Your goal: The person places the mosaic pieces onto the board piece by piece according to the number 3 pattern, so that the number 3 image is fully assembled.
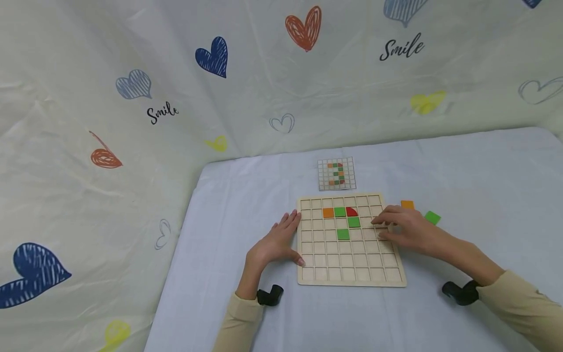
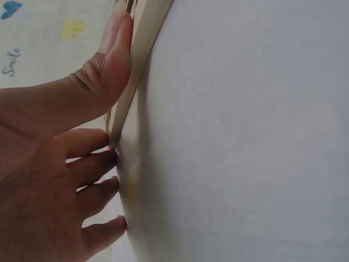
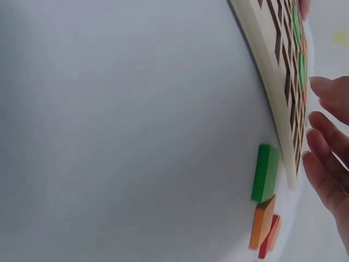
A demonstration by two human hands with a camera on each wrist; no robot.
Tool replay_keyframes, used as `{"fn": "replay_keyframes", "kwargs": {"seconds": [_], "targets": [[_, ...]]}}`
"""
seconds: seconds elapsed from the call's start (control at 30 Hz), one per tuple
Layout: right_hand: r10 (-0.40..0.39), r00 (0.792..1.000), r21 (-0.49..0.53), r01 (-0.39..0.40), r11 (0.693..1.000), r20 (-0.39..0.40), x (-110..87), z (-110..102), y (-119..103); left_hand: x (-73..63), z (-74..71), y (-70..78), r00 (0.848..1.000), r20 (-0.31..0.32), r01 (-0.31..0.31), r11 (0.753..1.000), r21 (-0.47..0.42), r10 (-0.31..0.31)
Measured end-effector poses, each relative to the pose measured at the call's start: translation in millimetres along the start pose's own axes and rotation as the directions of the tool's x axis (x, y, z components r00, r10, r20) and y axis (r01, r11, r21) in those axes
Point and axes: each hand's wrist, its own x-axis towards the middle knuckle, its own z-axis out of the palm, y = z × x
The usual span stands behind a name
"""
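Note:
A wooden grid board [image 1: 352, 276] lies on the table. Set in its squares are an orange tile [image 1: 328, 212], a green tile [image 1: 340, 211], a red quarter-round tile [image 1: 351, 211] and two more green tiles. My left hand [image 1: 277, 243] rests against the board's left edge, fingers spread, its thumb [image 2: 101, 76] on the rim. Over the board's right side hovers my right hand [image 1: 411, 227], fingers bent a little. In the right wrist view nothing shows between its thumb [image 3: 330, 90] and fingers.
Beyond the board lies a printed pattern card [image 1: 323, 181]. Loose orange [image 1: 407, 204] and green [image 1: 432, 217] tiles lie right of the board. The right wrist view also shows a loose red tile [image 3: 269, 240]. A heart-patterned cloth [image 1: 255, 98] hangs behind the white table.

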Motion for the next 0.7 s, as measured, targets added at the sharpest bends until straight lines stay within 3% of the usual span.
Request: {"fn": "replay_keyframes", "kwargs": {"seconds": [0.23, 0.37, 0.53, 0.7], "targets": [[-0.062, 0.995, -0.042, 0.059, 0.997, -0.082, -9.9, -6.2, 16.1, -0.3, -0.5, 0.2, 1.000, -0.004, 0.002, 1.000, -0.005, -0.002], [-0.058, 0.988, -0.089, 0.045, 0.995, -0.143, -12.3, -9.5, 26.4, -0.1, 0.0, -0.4, 1.000, -0.003, 0.005, 1.000, -0.014, -0.005], [-0.005, 0.982, -0.179, -0.030, 0.983, -0.191, -13.6, -11.7, 38.3, 0.4, 1.0, -1.5, 1.000, -0.004, 0.003, 1.000, -0.023, -0.003], [0.070, 0.977, -0.204, -0.111, 0.973, -0.200, -11.7, -13.5, 43.9, 0.1, 0.5, -0.3, 1.000, -0.003, 0.000, 1.000, -0.025, 0.000]]}}
